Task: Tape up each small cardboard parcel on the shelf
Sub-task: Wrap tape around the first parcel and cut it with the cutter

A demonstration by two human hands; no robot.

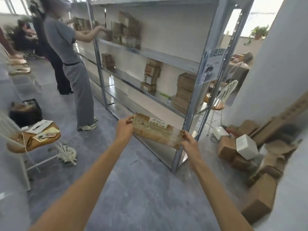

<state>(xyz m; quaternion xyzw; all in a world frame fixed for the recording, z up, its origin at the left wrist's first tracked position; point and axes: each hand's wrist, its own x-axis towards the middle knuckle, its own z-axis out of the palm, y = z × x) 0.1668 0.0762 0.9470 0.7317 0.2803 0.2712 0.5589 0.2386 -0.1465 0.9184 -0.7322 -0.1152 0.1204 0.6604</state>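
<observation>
left hand (124, 129): pinching the parcel's left end, out in front of the shelf.
right hand (190, 143): gripping the parcel's right end, just beside the shelf's front post.
parcel (156, 132): in the air before the shelf, tilted down to the right, label up; glossy, probably taped over.
step: likely checking the seal; best turned over with both ends held, pressing down any loose tape edge.
shelf (150, 55): stacks (185, 90) on its middle level, probably next.
tape roll: none seen.
</observation>
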